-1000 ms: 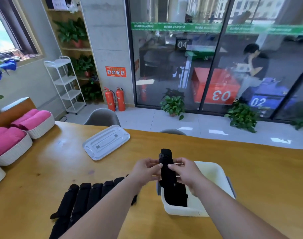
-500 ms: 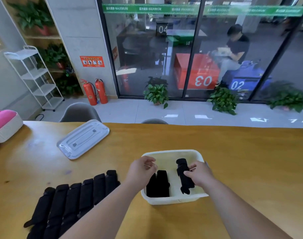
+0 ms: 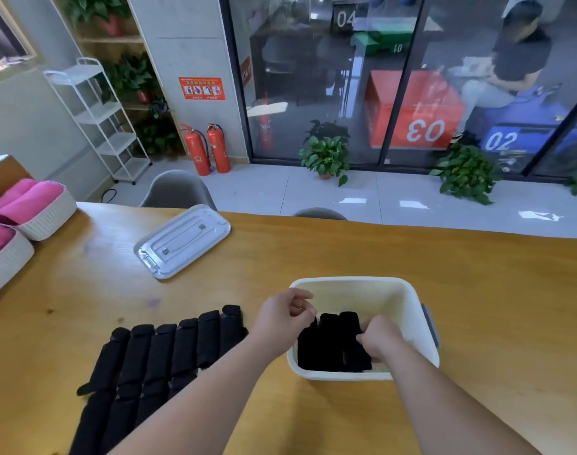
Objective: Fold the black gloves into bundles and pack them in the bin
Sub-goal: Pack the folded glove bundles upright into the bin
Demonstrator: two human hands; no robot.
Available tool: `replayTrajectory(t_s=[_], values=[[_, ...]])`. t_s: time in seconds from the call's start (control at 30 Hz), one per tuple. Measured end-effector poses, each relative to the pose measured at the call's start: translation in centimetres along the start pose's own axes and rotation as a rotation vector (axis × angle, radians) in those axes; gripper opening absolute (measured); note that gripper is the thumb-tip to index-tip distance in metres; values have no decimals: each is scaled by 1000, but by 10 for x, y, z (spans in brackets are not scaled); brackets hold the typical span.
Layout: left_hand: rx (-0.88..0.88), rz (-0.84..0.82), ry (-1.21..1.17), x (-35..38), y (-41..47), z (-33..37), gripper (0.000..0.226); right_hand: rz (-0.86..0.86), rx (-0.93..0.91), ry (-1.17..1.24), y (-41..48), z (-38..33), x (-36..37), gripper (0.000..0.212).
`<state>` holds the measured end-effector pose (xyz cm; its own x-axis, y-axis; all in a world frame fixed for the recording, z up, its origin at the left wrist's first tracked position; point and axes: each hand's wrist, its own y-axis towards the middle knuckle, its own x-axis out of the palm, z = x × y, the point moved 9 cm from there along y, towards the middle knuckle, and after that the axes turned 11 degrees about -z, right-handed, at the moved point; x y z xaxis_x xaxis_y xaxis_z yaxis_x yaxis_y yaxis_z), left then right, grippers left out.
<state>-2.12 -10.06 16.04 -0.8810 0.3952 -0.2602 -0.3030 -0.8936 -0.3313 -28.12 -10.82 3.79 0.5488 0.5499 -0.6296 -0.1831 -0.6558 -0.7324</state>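
The far side of the bin (image 3: 408, 300) is free; bundles (image 3: 329, 343) fill its near left, gloves (image 3: 168, 349) lie alongside.

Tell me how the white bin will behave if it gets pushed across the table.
The bin looks like thin plastic holding only a few glove bundles, so it is probably light. On the smooth table it would likely slide rather than tip, being wide and low. Its walls look rigid, so it should keep its shape.
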Motion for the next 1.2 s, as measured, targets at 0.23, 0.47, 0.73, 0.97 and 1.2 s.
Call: replayTrajectory(t_s=[0.23, 0.47, 0.73, 0.97, 1.2], values=[[6, 9, -42, -1, 0, -2, 24, 31, 2, -47, 1, -2, -2, 22], [13, 2, -49, -4, -5, 5, 24, 10, -42, -174, -25, -17, -17, 41], [49, 192, -53, -47, -32, -5, 23, 188, -366, 91, -91, -91, -56, 35], [-57, 325, 24, -101, -82, -67, 21, 87, -644, 112, -155, -197, -3, 28], [-248, 405, 133, -144, -147, -146, 30, -62, -698, -135, -165, -246, 95, 31]])
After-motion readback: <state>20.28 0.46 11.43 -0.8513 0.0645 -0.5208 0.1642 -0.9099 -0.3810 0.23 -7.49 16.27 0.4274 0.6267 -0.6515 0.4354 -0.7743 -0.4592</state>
